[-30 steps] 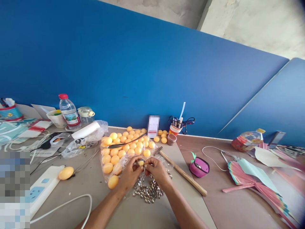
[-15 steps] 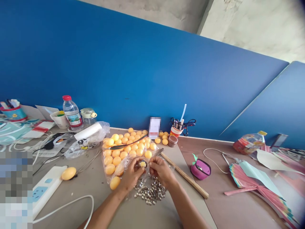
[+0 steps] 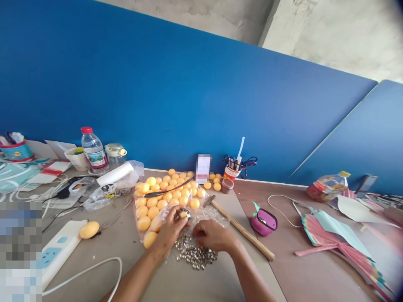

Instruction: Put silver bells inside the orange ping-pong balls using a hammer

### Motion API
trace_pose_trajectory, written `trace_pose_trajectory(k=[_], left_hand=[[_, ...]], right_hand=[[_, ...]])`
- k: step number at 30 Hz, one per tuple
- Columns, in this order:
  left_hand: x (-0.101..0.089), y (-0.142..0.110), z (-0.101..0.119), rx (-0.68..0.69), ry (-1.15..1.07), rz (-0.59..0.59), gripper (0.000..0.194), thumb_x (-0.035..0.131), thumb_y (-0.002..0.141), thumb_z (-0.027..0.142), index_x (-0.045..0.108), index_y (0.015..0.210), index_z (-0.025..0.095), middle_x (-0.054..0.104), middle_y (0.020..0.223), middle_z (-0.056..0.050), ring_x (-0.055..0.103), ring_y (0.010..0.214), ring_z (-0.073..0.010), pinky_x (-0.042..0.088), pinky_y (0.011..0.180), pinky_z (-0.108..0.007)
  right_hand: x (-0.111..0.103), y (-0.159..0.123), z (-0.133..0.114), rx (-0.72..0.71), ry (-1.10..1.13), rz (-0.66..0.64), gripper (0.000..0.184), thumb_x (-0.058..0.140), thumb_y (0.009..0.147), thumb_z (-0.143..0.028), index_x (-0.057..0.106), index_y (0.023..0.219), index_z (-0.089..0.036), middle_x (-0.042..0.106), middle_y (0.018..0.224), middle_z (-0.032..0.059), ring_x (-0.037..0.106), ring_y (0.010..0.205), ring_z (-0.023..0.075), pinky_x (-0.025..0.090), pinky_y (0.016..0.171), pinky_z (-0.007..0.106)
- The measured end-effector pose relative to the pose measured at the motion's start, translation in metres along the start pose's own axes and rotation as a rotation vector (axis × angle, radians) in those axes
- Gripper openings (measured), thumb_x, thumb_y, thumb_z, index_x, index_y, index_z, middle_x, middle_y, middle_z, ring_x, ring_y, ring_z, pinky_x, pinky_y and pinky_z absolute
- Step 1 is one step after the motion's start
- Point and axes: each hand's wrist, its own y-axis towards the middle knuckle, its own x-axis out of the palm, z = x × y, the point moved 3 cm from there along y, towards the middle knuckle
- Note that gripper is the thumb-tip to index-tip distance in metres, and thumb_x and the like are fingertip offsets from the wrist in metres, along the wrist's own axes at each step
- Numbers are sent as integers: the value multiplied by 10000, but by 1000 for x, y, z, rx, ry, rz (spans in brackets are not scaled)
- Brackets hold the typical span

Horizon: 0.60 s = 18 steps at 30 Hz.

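My left hand is closed around a small orange ball studded with silver beads, tilted up between thumb and fingers. Just to its right, my right hand reaches over the back of a pile of shiny silver beads, its fingers curled together and pointing down; anything in the fingertips is hidden. The beads lie on clear plastic. Behind my left hand spreads a clear plastic bag full of orange balls, with a dark strap lying across it.
A hammer with a wooden handle lies right of the beads. Nearby are a purple pouch, a pen cup, and a small brown tub. At left are a power strip and water bottle; a pink fan lies right.
My right hand has moved from beside the ball, down toward the bead pile, and its fingers now point downward. My left hand still holds the ball, slightly turned and shifted left.
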Motion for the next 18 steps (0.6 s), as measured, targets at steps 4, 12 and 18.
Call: trace_pose_trajectory(k=[4,12,18], left_hand=[[0,0,1,-2,20,-10,363,720,687,363,578,991,225,593,893,14,614,727,-143,512,732,-292],[-2,0,-3,-49,-71,29,449,757,653,403,574,1023,225,605,941,-8,605,749,-145,511,765,-304],[-3,1,-9,-82,-209,59,464,746,677,376,568,1075,218,620,1030,-36,625,800,-158,521,820,-346]], right_hand=[[7,0,-6,-4,-213,103,304,594,668,-136,740,921,-222,711,911,47,600,763,177,356,638,251],[13,2,-9,-118,-188,189,237,540,673,-60,719,736,-201,694,800,49,579,674,164,334,596,249],[-14,1,6,-145,79,371,218,497,748,-111,695,768,-200,688,816,31,609,782,170,417,720,245]])
